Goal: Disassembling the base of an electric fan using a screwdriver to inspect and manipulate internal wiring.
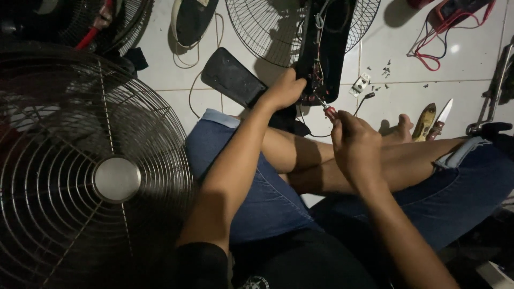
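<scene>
Your right hand [356, 144] is clamped on a red-handled screwdriver [327, 111], tip in the open black plastic fan housing [326, 48] that your left hand [284, 91] grips steady; you're working a screw, so next keep the tip seated and straight.

Red-handled screwdriver [327, 110], black fan housing [324, 48], blue denim shorts [267, 198], white floor tiles [407, 101], red wires [431, 53]
</scene>
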